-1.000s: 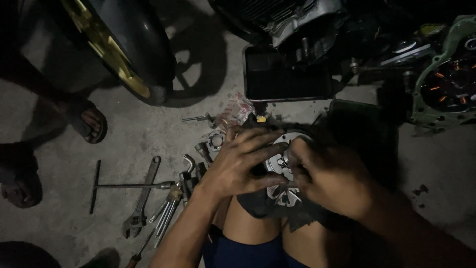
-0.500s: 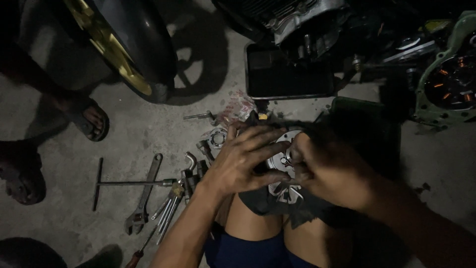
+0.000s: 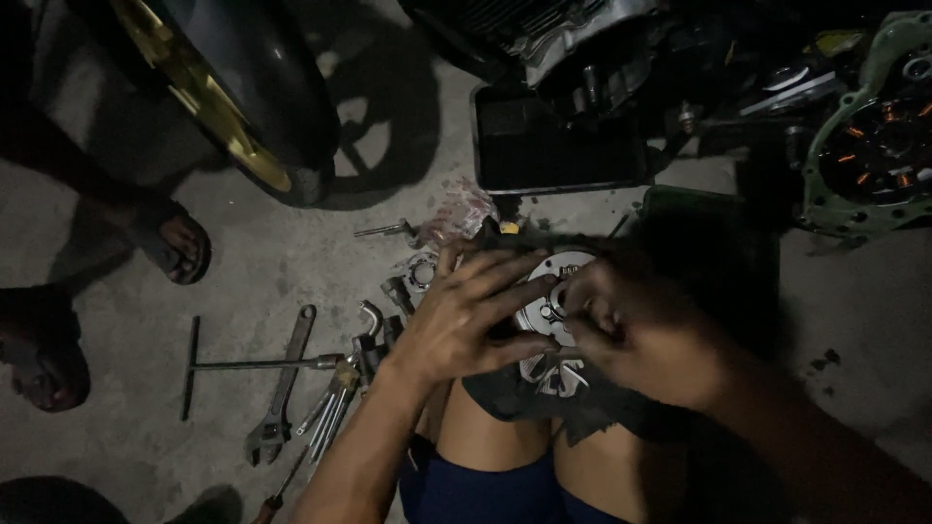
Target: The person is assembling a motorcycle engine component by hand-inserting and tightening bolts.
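The left hand (image 3: 466,315) lay spread on the metal disc (image 3: 549,311); the right hand (image 3: 636,335) pinched its hub, wrenches (image 3: 291,383) lying just left on the floor (image 3: 272,262).

Motorcycle repair spot, informal, on a bare concrete floor (image 3: 291,262), dim light. Evidence: motorcycle wheel (image 3: 223,107) with black tyre and gold rim at 11 o'clock; engine block (image 3: 573,39) with bare metal casing at 12–1 o'clock, black oil drain tray (image 3: 553,146) just under it; green engine cover (image 3: 874,136) with copper windings at 2–3 o'clock. Hand tools loose on floor at 8–9 o'clock: T-handle wrench (image 3: 252,365), adjustable wrench (image 3: 280,398), bunch of spanners (image 3: 335,403), screwdriver (image 3: 277,495). Sandalled foot (image 3: 175,243) of a bystander at 9–10 o'clock. No bench; work done low over the floor.
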